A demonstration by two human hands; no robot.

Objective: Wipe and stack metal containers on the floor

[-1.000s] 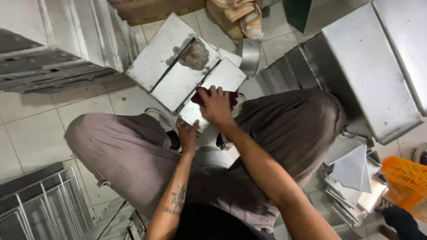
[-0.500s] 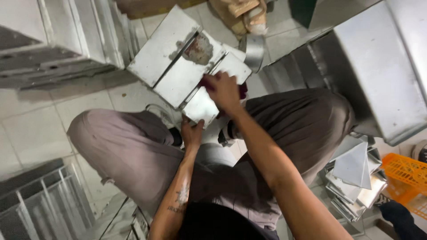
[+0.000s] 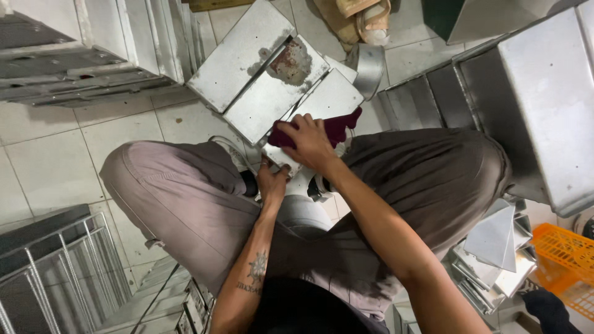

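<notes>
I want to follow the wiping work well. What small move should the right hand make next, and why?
Probably slide the right hand with the dark red cloth further along the metal piece. The cloth covers only its near end, the far surface is bare, and the left hand steadies its lower edge.

dark red cloth (image 3: 337, 127) half hidden, orange crate (image 3: 566, 260) cropped
</notes>
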